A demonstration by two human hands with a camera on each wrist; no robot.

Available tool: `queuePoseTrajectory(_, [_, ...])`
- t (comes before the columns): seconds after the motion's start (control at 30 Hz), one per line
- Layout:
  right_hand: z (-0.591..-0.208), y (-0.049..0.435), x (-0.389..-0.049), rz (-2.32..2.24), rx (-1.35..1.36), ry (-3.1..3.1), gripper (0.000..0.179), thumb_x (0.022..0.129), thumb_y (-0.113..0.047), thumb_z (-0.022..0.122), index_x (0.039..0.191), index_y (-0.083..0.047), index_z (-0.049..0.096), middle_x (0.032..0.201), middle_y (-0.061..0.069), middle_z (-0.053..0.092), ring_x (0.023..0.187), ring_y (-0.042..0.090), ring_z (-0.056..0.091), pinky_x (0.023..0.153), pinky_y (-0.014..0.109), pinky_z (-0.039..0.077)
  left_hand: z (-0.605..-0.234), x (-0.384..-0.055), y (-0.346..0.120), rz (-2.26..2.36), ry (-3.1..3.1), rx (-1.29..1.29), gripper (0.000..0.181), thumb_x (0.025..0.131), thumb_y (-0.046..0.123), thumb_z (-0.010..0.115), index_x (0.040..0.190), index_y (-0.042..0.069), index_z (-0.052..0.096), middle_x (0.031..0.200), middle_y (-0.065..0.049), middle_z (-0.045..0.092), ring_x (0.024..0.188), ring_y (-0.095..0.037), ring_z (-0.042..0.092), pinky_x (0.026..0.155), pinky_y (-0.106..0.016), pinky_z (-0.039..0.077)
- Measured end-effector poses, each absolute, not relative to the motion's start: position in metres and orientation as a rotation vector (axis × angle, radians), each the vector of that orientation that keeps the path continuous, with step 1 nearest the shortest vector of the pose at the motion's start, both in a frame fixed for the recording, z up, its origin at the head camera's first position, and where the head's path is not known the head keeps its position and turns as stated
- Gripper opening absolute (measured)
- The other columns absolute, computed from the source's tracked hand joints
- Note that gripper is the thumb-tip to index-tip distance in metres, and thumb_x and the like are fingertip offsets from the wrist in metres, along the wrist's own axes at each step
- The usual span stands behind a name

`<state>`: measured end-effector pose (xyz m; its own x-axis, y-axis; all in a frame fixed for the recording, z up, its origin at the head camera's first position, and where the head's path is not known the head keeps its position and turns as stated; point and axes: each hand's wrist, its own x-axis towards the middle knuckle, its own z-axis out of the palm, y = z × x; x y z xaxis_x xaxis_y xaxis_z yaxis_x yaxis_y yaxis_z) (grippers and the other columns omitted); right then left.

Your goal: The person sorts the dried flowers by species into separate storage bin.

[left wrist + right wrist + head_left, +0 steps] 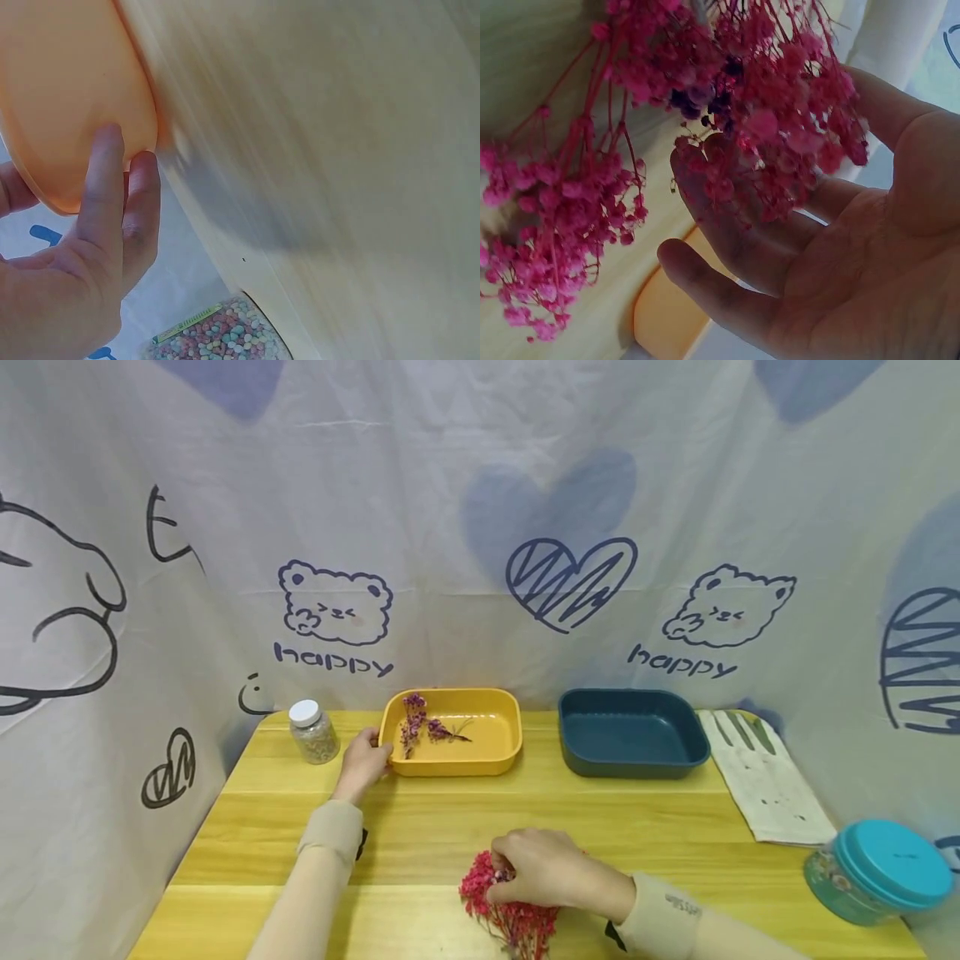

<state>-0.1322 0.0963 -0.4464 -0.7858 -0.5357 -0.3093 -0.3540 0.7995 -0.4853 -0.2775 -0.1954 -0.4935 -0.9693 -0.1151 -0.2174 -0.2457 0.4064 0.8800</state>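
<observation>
My left hand (pixel 365 766) holds the left end of a yellow tray (pixel 457 768). In the left wrist view its fingertips (pixel 111 142) press the tray's outer wall, with the thumb at the rim. Inside the tray lie two purple dried flower sprigs (pixel 412 727). Close to me, my right hand (pixel 547 870) curls over a bunch of pink dried flowers (pixel 525 927). Small dark purple blossoms (pixel 712 97) show among the pink ones, near its thumb and index finger. The pink heads partly hide those fingers in the right wrist view.
A dark blue tray (pixel 633 770) stands right of the yellow one. Beyond it lies a pale printed glove (pixel 772 789). A turquoise-lidded jar (pixel 862 877) is at the right edge. At the back left stands a white-capped jar (pixel 315 739) of small coloured pellets. A printed curtain (pixel 450 643) encloses the table.
</observation>
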Motion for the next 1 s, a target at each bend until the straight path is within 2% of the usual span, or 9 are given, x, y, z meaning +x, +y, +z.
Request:
queuePoseTrajectory(0.2, [-0.454,0.093,-0.131,-0.534,-0.664,2.548,0.029,0.091,-0.038,0.081,0.078,-0.026,0.058,0.065,-0.009,0.043,0.055,0.009,0.033,0.050,0.027,0.022,-0.493,-0.278,-0.194,1.615,2.534,-0.334,0.053,0.106,0.010,0.048,0.156,-0.006,0.041,0.144,-0.031,0.053,0.124,-0.041,0.062,0.095,-0.039,0.065])
queuePoseTrajectory(0.37, [-0.455,0.096,-0.133,-0.579,-0.680,2.504,0.025,0.094,-0.027,0.079,0.078,-0.025,0.059,0.067,-0.010,0.044,0.058,0.007,0.035,0.054,0.026,0.025,-0.493,-0.278,-0.193,1.618,2.535,-0.330,0.053,0.106,0.010,0.047,0.156,-0.006,0.041,0.145,-0.031,0.052,0.126,-0.041,0.062,0.099,-0.043,0.064])
queuePoseTrajectory(0.6, [-0.449,0.106,-0.142,-0.852,-0.744,2.392,0.022,0.096,-0.013,0.076,0.077,-0.019,0.067,0.070,-0.010,0.060,0.061,0.003,0.048,0.060,0.019,0.042,-0.491,-0.278,-0.194,1.632,2.515,-0.343,0.052,0.107,0.010,0.047,0.156,-0.006,0.040,0.145,-0.031,0.051,0.127,-0.041,0.060,0.103,-0.045,0.062])
queuePoseTrajectory(0.73, [-0.444,0.111,-0.147,-0.914,-0.762,2.379,0.019,0.094,-0.012,0.077,0.078,-0.017,0.070,0.073,-0.010,0.065,0.065,0.001,0.053,0.063,0.019,0.048,-0.490,-0.278,-0.194,1.628,2.507,-0.351,0.053,0.107,0.010,0.046,0.157,-0.006,0.039,0.147,-0.031,0.050,0.129,-0.042,0.059,0.105,-0.046,0.061])
queuePoseTrajectory(1.0, [-0.428,0.120,-0.150,-0.997,-0.796,2.362,0.015,0.097,-0.014,0.075,0.083,-0.017,0.072,0.079,-0.008,0.068,0.069,0.002,0.053,0.066,0.020,0.049,-0.492,-0.276,-0.194,1.612,2.521,-0.353,0.051,0.107,0.011,0.046,0.155,-0.006,0.041,0.146,-0.031,0.052,0.128,-0.042,0.061,0.103,-0.046,0.062])
